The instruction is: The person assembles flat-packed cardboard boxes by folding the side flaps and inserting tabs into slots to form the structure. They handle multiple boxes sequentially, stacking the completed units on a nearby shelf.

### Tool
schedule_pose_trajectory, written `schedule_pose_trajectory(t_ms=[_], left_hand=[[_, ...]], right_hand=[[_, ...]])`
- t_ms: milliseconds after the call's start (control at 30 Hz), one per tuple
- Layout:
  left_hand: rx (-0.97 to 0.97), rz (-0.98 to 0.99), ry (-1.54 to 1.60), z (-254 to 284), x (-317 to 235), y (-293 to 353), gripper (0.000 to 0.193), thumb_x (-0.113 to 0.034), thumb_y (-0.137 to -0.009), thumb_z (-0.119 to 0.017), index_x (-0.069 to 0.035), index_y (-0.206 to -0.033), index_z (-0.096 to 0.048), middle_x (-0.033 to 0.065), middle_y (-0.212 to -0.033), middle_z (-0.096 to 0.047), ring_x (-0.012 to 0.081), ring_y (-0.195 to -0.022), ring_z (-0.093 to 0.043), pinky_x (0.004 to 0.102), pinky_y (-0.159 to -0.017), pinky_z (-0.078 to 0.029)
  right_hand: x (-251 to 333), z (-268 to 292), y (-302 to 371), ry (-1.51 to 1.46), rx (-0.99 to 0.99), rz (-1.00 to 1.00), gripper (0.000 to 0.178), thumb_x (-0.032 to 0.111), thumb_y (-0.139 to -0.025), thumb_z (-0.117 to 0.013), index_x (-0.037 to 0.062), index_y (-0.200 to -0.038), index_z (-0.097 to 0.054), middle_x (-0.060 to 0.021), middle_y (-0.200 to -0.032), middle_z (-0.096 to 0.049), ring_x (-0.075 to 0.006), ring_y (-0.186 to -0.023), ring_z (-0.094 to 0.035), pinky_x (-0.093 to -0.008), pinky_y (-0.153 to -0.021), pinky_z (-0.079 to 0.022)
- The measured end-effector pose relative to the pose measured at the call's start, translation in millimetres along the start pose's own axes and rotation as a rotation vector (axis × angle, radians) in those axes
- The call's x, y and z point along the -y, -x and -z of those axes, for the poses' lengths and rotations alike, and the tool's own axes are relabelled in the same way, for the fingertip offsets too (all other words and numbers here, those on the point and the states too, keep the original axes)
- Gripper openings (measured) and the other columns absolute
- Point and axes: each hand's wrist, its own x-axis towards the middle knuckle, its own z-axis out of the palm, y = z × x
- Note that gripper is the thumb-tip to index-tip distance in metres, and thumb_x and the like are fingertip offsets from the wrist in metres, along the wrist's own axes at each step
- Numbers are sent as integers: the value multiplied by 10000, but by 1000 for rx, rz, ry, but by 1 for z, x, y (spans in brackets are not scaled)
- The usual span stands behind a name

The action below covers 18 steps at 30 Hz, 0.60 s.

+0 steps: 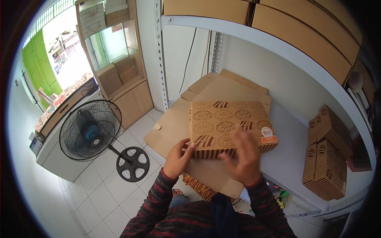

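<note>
A closed brown cardboard donut box (214, 115) with dark printed donuts and a striped front side lies on a flat sheet of cardboard (168, 123). A small white and orange sticker (268, 135) sits at its right front corner. My left hand (178, 156) grips the box at its left front corner, thumb near the top edge. Over the right front part of the box is my right hand (244, 158), slightly blurred, its fingers stretched out and the thumb apart. Nothing shows in it, and whether it touches the lid I cannot tell.
Several stacked printed boxes (327, 166) stand at the right of the grey shelf (285, 158). Larger brown boxes (301, 35) fill the shelf above. A black standing fan (95, 135) is on the tiled floor at left, near a wooden display cabinet (133, 97).
</note>
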Motion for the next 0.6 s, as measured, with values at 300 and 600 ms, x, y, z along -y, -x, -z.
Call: schedule_pose_trajectory(t_ms=[300,600], left_hand=[[36,60,267,-8,16,0,716,-332,-909,-675,50,-1421,-353,160,-1139,-563,206,-874,-649,270,-629,-526],[242,-76,531,-14,11,7,613,-172,-892,-622,29,-1406,-355,110,-1247,-530,184,-1133,-549,311,-968,-434]], right_hand=[[-113,29,77,-340,-87,-1009,613,475,-952,-558,-46,-1275,-544,-191,-1137,-645,-300,-1046,-621,-387,-901,-481],[-102,43,100,-1128,-382,-1002,401,335,-946,-635,-15,-1140,-611,-67,-1064,-657,-150,-968,-617,-297,-837,-484]])
